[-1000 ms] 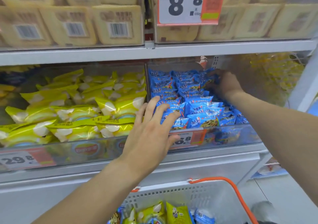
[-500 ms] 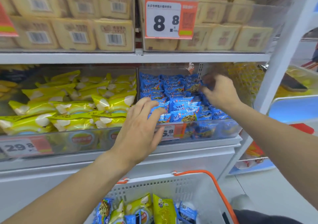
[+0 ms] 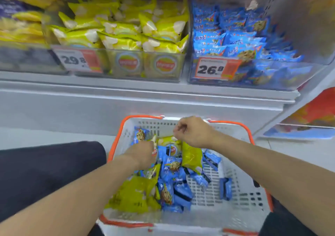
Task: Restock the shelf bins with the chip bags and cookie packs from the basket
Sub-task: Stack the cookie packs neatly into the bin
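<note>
A white basket (image 3: 245, 210) with an orange rim stands on the floor below the shelf. It holds yellow-green chip bags (image 3: 134, 194) and several blue cookie packs (image 3: 225, 188). My left hand (image 3: 143, 153) is down in the pile at the basket's left, fingers closed on a chip bag whose corner sticks up beside it. My right hand (image 3: 194, 132) is curled into a fist at the far rim, just above another chip bag (image 3: 192, 157); nothing shows inside it. On the shelf above are the clear chip bin (image 3: 163, 67) and the cookie bin (image 3: 272, 76), both well filled.
Price tags 29.8 (image 3: 76, 59) and 26.8 (image 3: 212, 69) hang on the bin fronts. A grey shelf ledge (image 3: 145, 94) runs between bins and basket. My dark-trousered knee (image 3: 45, 172) is left of the basket. A low display (image 3: 308, 123) stands at right.
Both hands left the cookie bin and dropped into the basket. The view tilted down, so the upper shelf is out of frame.
</note>
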